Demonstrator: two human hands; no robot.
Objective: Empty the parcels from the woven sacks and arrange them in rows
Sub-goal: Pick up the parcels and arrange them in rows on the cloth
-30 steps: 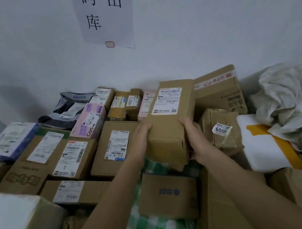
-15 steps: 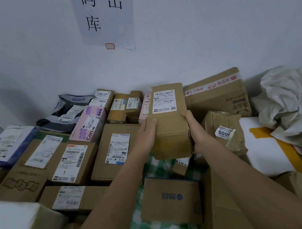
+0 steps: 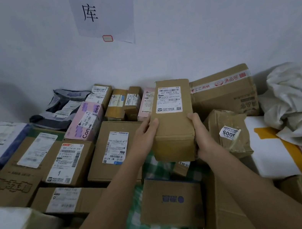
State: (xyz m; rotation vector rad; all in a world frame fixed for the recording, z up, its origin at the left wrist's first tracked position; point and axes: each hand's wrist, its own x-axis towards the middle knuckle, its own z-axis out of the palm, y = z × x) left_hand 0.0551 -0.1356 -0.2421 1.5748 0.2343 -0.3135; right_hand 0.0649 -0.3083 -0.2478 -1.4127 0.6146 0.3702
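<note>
Both the left hand (image 3: 145, 133) and right hand (image 3: 202, 133) clasp the tall brown parcel (image 3: 173, 120) near the far wall, likely mid-placement, needing lowering into the row gap.

Head-worn view, forward-down, close over parcels (image 3: 115, 146)

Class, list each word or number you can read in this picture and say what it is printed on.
"出" and "库": paper sign on the wall.
"Con...ses": pink box.
"0005": sticker on the crumpled parcel.
"1": label of the flat carton.
Shipping label on the box held by left hand and right hand: too blurred.
</note>
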